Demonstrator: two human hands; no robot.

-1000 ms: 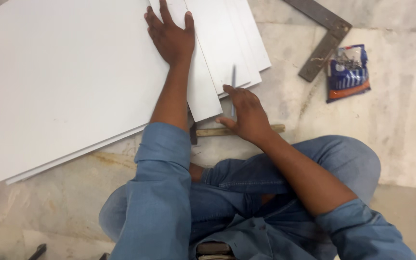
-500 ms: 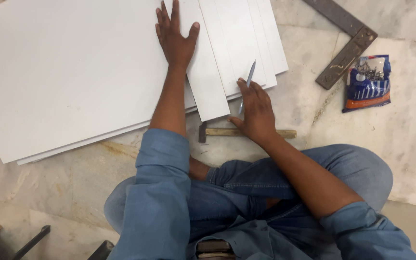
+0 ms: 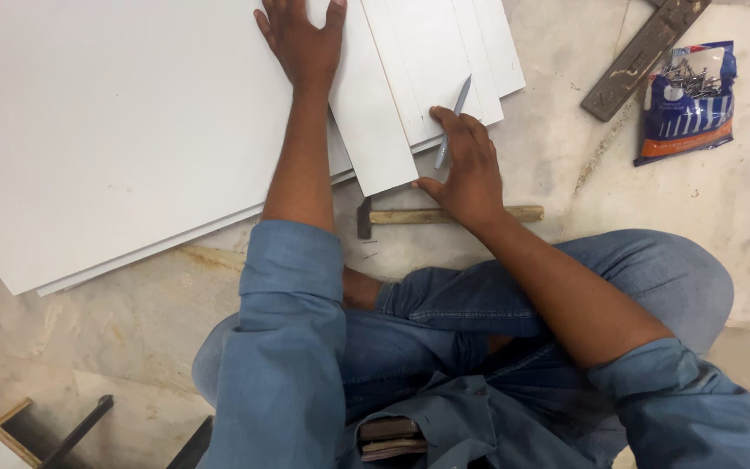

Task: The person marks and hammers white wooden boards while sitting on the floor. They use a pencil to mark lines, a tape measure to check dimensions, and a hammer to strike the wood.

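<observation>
Left hand (image 3: 301,43) flat on white boards (image 3: 115,130); right hand (image 3: 466,169) grips pencil (image 3: 453,122). We judge marking barely begun; hammer (image 3: 444,214) untouched.

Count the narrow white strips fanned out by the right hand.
4 at least: the front strip beside the left hand, two under the right hand, one rightmost. More may lie hidden beneath.

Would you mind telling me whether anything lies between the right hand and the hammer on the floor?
Nothing visible does. The right hand, which holds a grey pencil, rests directly over the hammer, hiding part of its wooden handle. The narrow white strip ends just above the hammer's head and does not cover it.
</observation>
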